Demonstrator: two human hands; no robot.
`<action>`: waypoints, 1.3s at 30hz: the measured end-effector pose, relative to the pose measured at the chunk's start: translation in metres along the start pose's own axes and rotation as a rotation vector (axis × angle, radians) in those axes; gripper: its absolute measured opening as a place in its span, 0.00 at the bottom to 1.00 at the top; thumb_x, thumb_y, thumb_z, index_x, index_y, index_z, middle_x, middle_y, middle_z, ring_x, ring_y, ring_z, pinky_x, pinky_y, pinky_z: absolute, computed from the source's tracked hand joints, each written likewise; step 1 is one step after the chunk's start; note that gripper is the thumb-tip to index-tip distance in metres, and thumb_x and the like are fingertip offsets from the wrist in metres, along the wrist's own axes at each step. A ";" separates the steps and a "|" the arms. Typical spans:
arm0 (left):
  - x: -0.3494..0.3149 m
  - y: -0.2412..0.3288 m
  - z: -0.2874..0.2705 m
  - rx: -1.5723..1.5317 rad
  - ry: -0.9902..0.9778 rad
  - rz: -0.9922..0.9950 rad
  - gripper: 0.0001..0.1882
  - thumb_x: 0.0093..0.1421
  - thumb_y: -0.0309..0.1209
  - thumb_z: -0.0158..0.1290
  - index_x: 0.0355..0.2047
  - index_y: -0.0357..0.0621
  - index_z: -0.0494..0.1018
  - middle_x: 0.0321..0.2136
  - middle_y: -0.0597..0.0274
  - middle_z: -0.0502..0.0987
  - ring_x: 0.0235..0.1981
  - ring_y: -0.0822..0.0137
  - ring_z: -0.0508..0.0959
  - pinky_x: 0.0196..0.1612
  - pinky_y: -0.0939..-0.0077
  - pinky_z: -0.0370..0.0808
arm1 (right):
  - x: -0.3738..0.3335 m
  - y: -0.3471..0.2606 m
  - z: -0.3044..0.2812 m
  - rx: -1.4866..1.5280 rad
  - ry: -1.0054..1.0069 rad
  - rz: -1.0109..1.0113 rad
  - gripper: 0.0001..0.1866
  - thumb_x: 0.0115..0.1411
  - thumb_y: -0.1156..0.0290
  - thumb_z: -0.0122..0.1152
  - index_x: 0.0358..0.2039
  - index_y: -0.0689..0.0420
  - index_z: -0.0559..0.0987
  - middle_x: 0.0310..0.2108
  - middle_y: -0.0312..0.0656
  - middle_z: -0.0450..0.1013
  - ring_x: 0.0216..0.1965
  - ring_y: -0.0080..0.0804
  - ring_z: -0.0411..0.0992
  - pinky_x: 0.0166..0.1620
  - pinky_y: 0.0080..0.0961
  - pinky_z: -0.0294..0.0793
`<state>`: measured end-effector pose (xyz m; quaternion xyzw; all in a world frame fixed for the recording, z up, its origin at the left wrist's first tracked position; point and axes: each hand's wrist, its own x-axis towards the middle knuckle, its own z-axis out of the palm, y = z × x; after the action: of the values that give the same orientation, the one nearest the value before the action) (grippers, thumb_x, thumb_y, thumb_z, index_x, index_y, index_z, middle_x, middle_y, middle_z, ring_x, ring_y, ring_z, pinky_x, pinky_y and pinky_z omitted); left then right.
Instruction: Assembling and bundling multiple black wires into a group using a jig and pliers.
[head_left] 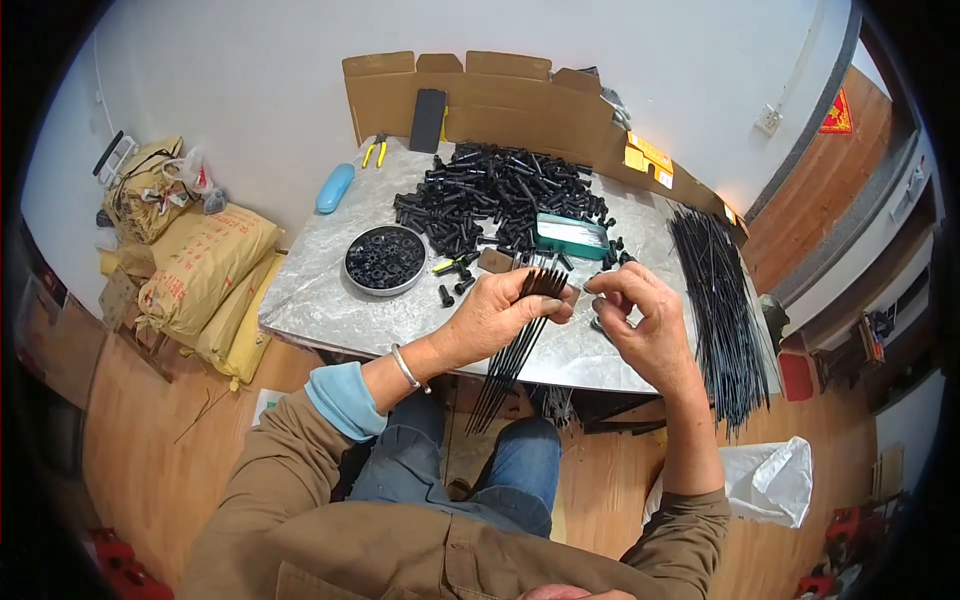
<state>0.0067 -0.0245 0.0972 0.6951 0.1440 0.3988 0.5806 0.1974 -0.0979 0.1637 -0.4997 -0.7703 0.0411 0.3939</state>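
Nearest us, the lower ends of a bundle of thin black strips [508, 365] hang past the near edge of the table [310, 275], fanned slightly apart. Our left hand [500, 308] holds that bundle firmly, thumb across it, upper ends standing above the fingers. Our right hand [648, 312] is just beside it, fingers curled and narrow; we cannot tell whether anything sits between the fingertips.

To work well here, we should keep the left thumb flat and the pressure even, so the strips lie side by side and none slips — and let the right fingertips touch one strip at a time.

Beyond, the round bowl [388, 292] of black rings [385, 258] stands left, the green tray [568, 249] right of centre, and more long black strips [715, 310] lie far right. Behind them spreads a heap of black bolt-like parts [500, 195], backed by upright cardboard [520, 112].
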 end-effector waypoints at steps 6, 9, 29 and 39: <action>0.001 -0.001 0.002 -0.029 -0.005 0.003 0.10 0.64 0.25 0.48 0.44 0.36 0.74 0.36 0.59 0.80 0.41 0.70 0.79 0.49 0.76 0.74 | 0.001 0.001 0.000 -0.034 0.016 -0.029 0.09 0.48 0.82 0.59 0.31 0.59 0.79 0.23 0.38 0.68 0.24 0.28 0.68 0.29 0.24 0.69; 0.003 -0.004 0.003 -0.009 0.029 0.045 0.10 0.63 0.27 0.51 0.42 0.35 0.75 0.32 0.59 0.81 0.37 0.72 0.80 0.44 0.79 0.76 | 0.006 0.001 -0.004 -0.142 0.053 -0.157 0.10 0.46 0.84 0.61 0.30 0.59 0.79 0.24 0.37 0.69 0.24 0.28 0.67 0.30 0.24 0.67; 0.017 0.011 -0.008 0.241 -0.238 0.018 0.12 0.60 0.29 0.55 0.44 0.39 0.77 0.36 0.62 0.81 0.40 0.75 0.78 0.49 0.77 0.73 | 0.009 0.001 -0.007 -0.077 0.004 -0.143 0.08 0.45 0.84 0.65 0.27 0.61 0.78 0.26 0.38 0.72 0.29 0.29 0.69 0.32 0.23 0.68; 0.022 0.012 -0.016 0.355 -0.266 0.085 0.12 0.56 0.30 0.59 0.40 0.40 0.79 0.33 0.62 0.82 0.36 0.75 0.79 0.43 0.78 0.76 | 0.012 0.009 0.001 0.241 -0.029 0.020 0.06 0.47 0.82 0.66 0.28 0.62 0.78 0.26 0.35 0.72 0.27 0.20 0.68 0.32 0.17 0.68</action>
<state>0.0056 -0.0025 0.1172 0.8382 0.1046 0.2961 0.4459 0.2009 -0.0831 0.1658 -0.4555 -0.7606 0.1448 0.4394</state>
